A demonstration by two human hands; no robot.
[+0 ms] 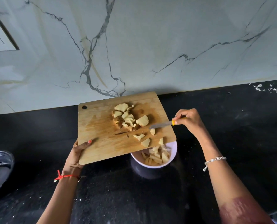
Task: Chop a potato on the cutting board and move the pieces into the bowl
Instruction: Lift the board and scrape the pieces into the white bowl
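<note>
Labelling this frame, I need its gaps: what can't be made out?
Head view only:
bowl: part of rim hidden under the cutting board.
left hand: fingers hidden beneath the board.
knife handle: mostly covered by the right hand.
dark vessel: cut off by left edge.

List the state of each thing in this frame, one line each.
cutting board: raised, corner over the bowl
left hand: grips board's edge, thumb on top
knife: held, blade over the board
right hand: grips knife handle
potato pieces: chopped, most piled on board, few near its edge
bowl: upright on counter, holds some pieces
</note>
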